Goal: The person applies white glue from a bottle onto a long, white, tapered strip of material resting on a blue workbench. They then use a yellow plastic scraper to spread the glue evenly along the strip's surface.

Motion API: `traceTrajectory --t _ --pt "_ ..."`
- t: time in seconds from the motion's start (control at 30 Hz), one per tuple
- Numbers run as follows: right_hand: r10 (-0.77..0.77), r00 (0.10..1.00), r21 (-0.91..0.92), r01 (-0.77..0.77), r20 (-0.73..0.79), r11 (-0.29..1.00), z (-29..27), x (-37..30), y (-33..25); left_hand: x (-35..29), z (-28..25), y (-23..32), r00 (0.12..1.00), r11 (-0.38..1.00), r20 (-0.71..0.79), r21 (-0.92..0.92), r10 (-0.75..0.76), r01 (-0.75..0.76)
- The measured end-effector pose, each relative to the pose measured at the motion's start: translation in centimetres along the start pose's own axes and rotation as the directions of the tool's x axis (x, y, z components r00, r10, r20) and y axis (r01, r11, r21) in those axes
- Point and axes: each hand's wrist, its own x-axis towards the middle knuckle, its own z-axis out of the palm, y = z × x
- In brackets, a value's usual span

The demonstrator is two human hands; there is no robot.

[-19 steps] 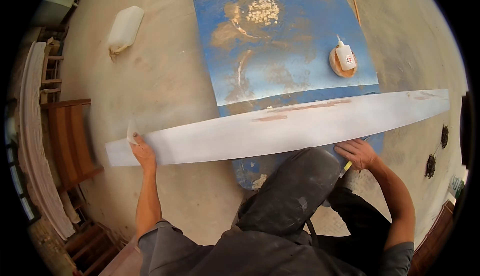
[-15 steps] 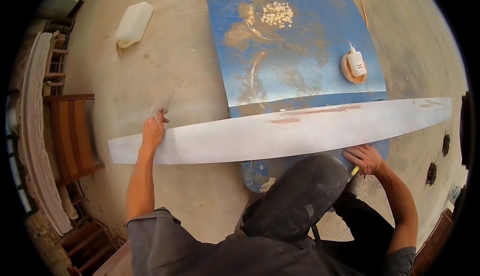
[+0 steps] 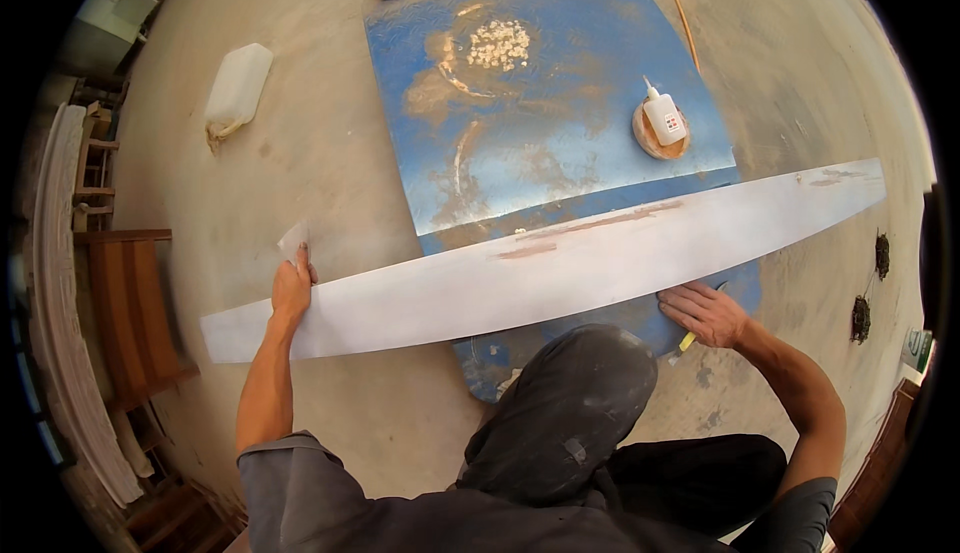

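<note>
A long whitish board (image 3: 480,288), tapered toward both ends, lies across in front of me with brown streaks along its far edge. Near its left end my left hand (image 3: 292,291) crosses it, pinching a small pale sheet (image 3: 292,240) that sticks up beyond the far edge. My right hand (image 3: 710,315) rests by the board's near edge, right of centre, its fingers stretched toward the wood. Out from beneath that palm pokes the yellow end of a slim tool (image 3: 688,341); the rest is mostly covered.
Under the board is a blue metal plate (image 3: 560,143) with wood chips (image 3: 498,45) on it. A white squeeze bottle (image 3: 664,119) lies over a round brown bowl (image 3: 648,139). A white jug (image 3: 238,85) lies on the floor at left, beyond a wooden piece (image 3: 130,313).
The pale sheet now shows clearly in my left hand, whose raised finger has come down. My right hand stays beside the near edge. The view has shifted, moving the scene leftward.
</note>
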Motion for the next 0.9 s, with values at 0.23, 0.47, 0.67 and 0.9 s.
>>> traceTrajectory --t 0.23,0.47,0.67,0.9 --pt "-0.221 0.975 0.066 0.221 -0.008 0.973 -0.4 0.4 0.4 -1.2 1.4 2.6 0.999 1.0 0.046 0.024 -0.01 0.009" --pt "-0.196 0.98 0.08 0.192 0.042 0.978 -0.6 -0.1 0.9 -3.6 4.2 8.3 0.998 0.999 0.06 -0.044 0.022 -0.019" --pt "-0.087 0.996 0.203 0.087 -0.005 0.975 -1.0 0.8 -1.3 -3.9 3.9 7.4 0.999 1.0 0.042 -0.019 -0.002 0.003" --pt "0.191 0.976 0.316 -0.15 -0.102 0.937 -0.5 4.1 -3.0 -3.3 4.1 7.1 0.994 0.989 0.063 0.123 -0.091 0.083"
